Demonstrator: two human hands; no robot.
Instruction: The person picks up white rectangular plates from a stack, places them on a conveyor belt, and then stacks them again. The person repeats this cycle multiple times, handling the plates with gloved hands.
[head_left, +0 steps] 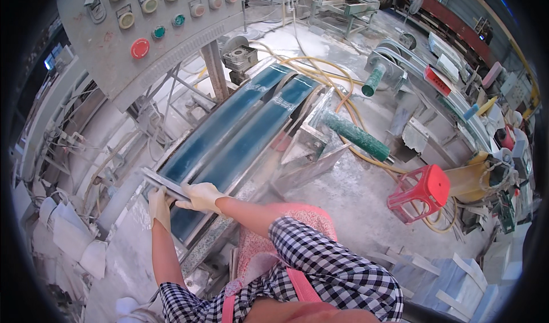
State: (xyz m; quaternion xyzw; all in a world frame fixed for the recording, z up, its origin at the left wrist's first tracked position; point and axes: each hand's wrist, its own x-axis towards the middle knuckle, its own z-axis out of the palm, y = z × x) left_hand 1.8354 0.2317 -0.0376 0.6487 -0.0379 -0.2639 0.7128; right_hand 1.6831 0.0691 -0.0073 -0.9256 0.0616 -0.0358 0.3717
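Both my hands wear cream gloves and are at the near end of a machine with two long blue belts [246, 134]. A narrow pale grey strip [163, 181], perhaps stone or tile, lies crosswise over that end, tilted. The fingers of my left hand [159, 206] are closed on its near edge, with the fingertips partly hidden. To the right, my right hand [201, 197] grips the strip's other end, its thumb and fingers bent around it. Under my right wrist, the left-hand glove side of the belt shows bare blue surface.
A grey control panel [86, 48] with coloured buttons and a red stop button [139, 48] stands at the upper left. On the right are a red plastic stool [420, 192], a green roller [357, 135] and yellow hoses [349, 100]. Pale slabs [449, 280] are stacked at the lower right.
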